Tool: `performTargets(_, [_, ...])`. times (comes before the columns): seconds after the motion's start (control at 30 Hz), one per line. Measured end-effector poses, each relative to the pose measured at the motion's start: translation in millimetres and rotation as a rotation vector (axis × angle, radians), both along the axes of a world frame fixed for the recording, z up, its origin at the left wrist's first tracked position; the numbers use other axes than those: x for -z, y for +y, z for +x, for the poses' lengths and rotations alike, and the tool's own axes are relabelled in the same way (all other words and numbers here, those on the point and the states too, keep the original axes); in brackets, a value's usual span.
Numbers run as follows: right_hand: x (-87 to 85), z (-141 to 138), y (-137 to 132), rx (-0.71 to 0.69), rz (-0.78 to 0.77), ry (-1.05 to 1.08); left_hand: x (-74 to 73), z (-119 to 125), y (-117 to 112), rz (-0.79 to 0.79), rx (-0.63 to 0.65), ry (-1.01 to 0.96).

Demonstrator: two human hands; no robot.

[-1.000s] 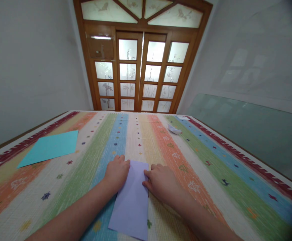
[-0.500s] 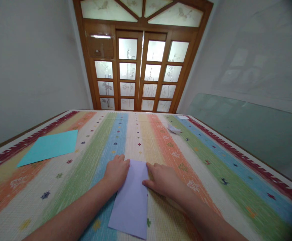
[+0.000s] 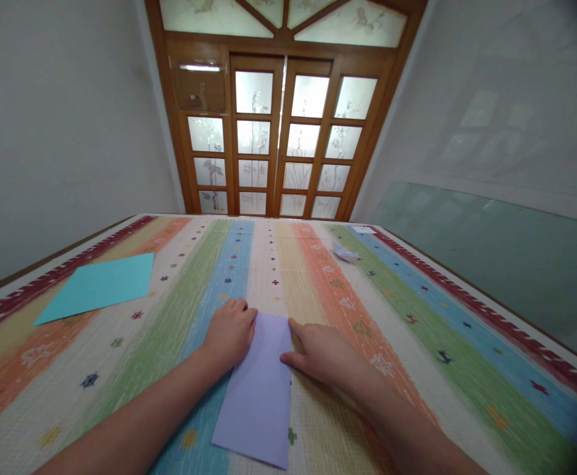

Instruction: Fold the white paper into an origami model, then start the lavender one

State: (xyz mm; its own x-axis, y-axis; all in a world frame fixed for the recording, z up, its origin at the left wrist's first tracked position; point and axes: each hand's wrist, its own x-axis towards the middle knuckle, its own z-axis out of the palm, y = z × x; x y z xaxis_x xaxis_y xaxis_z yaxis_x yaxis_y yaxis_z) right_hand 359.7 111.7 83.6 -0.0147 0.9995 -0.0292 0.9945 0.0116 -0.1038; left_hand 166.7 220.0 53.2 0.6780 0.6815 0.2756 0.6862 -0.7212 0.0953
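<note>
A folded lilac sheet of paper point(image 3: 259, 396) lies lengthwise on the table in front of me, as a long narrow strip. At its upper left edge is my left hand point(image 3: 232, 330), with the fingers curled in and closed on the paper's edge; its thumb is mostly hidden. My right hand point(image 3: 323, 353) rests at the opposite edge. Its index fingertip touches the upper right corner, and its thumb, apart from the index finger, lies on the right edge lower down. The other fingers of that hand are partly hidden.
A turquoise sheet of paper point(image 3: 100, 287) lies at the left on the striped tablecloth point(image 3: 169, 343). A small folded paper piece point(image 3: 344, 253) sits farther back at the right, near a white slip point(image 3: 362, 229). Beyond the table stand wooden glazed doors point(image 3: 278, 138).
Both hands stay at the paper's edges, with the fingers nearly unchanged. The view has shifted very slightly; the paper lies almost as before.
</note>
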Motion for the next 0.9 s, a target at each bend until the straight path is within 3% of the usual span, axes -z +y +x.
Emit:
performTargets(0.17, [-0.2,-5.0,-3.4,0.011,0.012,0.0,7.4,1.9,7.5,-0.017,0.309,-0.012])
performTargets(0.23, [-3.2,-9.7,-5.8,0.012,0.006,-0.038,9.8,3.3,9.3,-0.055,0.377,-0.006])
performTargets(0.37, [-13.0,-19.2,-12.1,-0.025,-0.043,-0.106,10.6,5.6,10.0,-0.088,0.369,-0.016])
performTargets(0.53, [-31.0,-28.5,-29.3,-0.18,-0.089,-0.138,9.6,7.3,10.0,-0.102,0.358,-0.013])
performTargets(0.7, [-49.3,-39.4,-53.6,-0.291,-0.295,-0.082,9.5,7.8,10.4,-0.111,0.351,-0.015])
performTargets(0.8, [-47.1,-47.1,-65.1,-0.285,-0.461,-0.064,9.2,7.7,10.1,-0.106,0.349,-0.02])
performTargets(0.9, [-41.6,-52.4,-71.4,-0.383,-0.578,-0.109,9.2,7.3,9.9,-0.106,0.351,-0.016])
